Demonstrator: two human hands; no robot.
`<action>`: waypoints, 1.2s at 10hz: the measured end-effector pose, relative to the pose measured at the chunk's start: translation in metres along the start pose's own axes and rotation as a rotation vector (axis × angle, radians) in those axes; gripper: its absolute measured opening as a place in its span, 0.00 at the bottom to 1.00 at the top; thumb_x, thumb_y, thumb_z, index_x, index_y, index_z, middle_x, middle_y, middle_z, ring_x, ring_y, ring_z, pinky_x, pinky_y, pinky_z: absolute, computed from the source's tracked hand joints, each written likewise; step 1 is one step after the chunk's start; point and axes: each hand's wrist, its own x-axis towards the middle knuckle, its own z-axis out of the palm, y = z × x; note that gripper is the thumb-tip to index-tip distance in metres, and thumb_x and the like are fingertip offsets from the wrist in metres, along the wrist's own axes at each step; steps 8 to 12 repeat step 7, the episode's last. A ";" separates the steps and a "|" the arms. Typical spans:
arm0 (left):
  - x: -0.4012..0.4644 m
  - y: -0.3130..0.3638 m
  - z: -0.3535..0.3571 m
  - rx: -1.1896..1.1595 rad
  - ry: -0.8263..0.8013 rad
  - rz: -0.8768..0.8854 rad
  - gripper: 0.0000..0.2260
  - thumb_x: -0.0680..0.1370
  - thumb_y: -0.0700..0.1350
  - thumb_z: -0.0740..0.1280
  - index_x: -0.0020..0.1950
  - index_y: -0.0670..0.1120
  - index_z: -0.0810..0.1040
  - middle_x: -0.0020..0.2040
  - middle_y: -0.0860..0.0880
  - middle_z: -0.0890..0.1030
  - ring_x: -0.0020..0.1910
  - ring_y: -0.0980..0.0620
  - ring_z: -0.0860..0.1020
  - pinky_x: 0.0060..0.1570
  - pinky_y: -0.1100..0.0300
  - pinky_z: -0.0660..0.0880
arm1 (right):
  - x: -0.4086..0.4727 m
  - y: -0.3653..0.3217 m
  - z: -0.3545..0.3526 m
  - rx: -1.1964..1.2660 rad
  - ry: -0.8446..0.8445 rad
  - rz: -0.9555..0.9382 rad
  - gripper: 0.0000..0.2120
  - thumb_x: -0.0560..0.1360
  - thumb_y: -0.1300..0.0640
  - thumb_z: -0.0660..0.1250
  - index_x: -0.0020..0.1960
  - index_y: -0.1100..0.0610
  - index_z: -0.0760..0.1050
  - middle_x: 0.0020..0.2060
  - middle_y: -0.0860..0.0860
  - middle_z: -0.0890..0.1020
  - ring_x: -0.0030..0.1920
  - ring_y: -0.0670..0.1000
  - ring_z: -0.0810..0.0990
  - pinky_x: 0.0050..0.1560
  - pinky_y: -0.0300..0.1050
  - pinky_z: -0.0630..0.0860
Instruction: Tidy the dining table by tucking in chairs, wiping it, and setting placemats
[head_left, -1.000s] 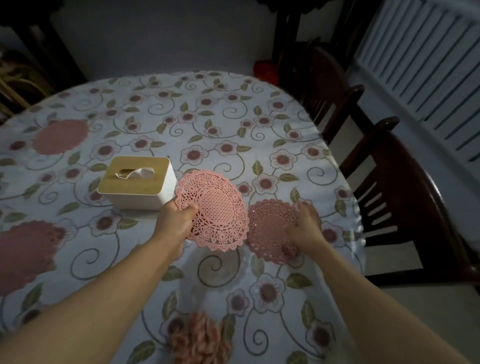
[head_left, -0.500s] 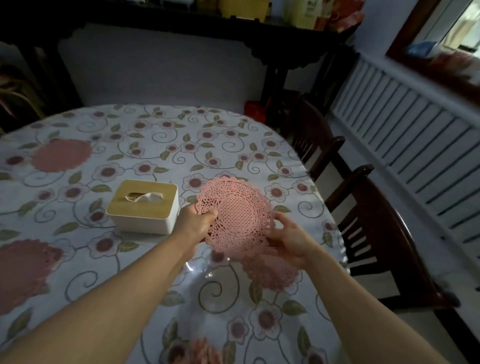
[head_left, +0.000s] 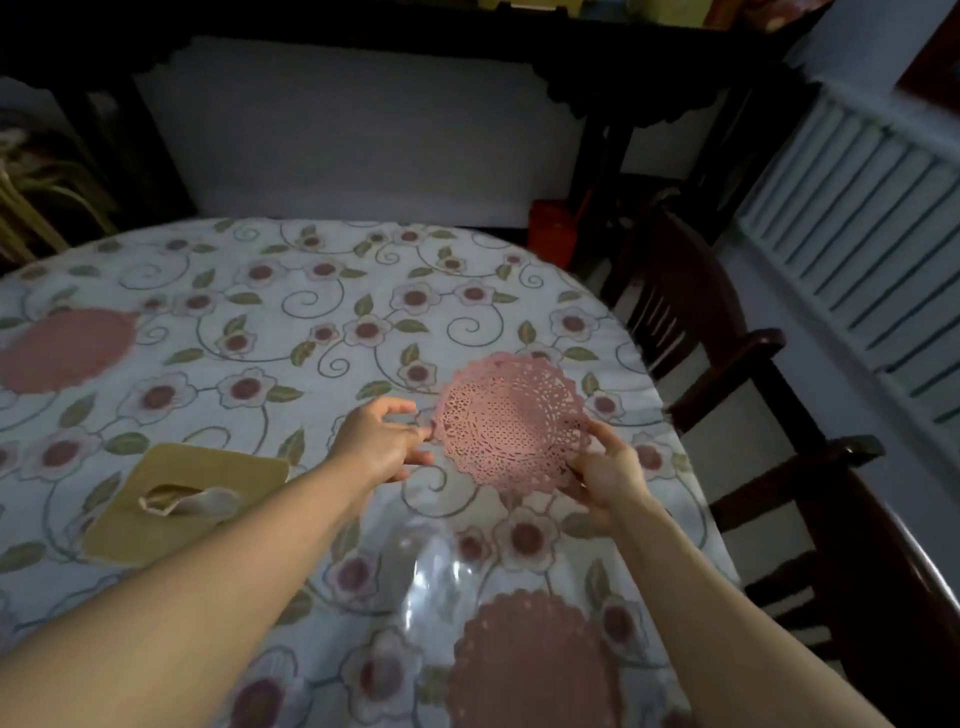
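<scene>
A round pink lace placemat (head_left: 511, 421) is held above the right side of the flowered table (head_left: 322, 291). My right hand (head_left: 605, 470) pinches its lower right edge. My left hand (head_left: 382, 439) is at its left edge with loosely spread fingers, and its fingertips just meet the rim. Another pink placemat (head_left: 535, 660) lies flat on the table near me, under my right forearm. A third pink placemat (head_left: 67, 348) lies at the far left.
A white tissue box with a wooden lid (head_left: 182, 499) stands on the table under my left forearm. Two dark wooden chairs (head_left: 696, 322) (head_left: 852, 561) stand along the table's right side. A white radiator (head_left: 857, 223) lines the right wall.
The held placemat has moved right and farther over the table. My left hand has loosened its grip on the mat's left edge; my right hand now holds it. The view tilted up.
</scene>
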 end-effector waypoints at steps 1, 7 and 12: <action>0.034 0.010 0.010 -0.013 0.032 -0.026 0.11 0.77 0.38 0.65 0.56 0.49 0.72 0.53 0.45 0.81 0.39 0.51 0.82 0.33 0.61 0.71 | 0.053 -0.007 0.002 0.037 0.096 0.020 0.22 0.77 0.73 0.55 0.64 0.53 0.70 0.39 0.58 0.81 0.26 0.51 0.73 0.22 0.39 0.71; 0.097 0.006 0.033 0.080 0.090 0.066 0.10 0.77 0.33 0.61 0.51 0.45 0.78 0.46 0.47 0.83 0.34 0.51 0.80 0.22 0.73 0.68 | 0.197 -0.005 0.050 -0.367 0.011 -0.243 0.40 0.76 0.54 0.64 0.76 0.46 0.39 0.77 0.53 0.48 0.76 0.58 0.48 0.72 0.65 0.55; 0.097 0.006 0.033 0.080 0.090 0.066 0.10 0.77 0.33 0.61 0.51 0.45 0.78 0.46 0.47 0.83 0.34 0.51 0.80 0.22 0.73 0.68 | 0.197 -0.005 0.050 -0.367 0.011 -0.243 0.40 0.76 0.54 0.64 0.76 0.46 0.39 0.77 0.53 0.48 0.76 0.58 0.48 0.72 0.65 0.55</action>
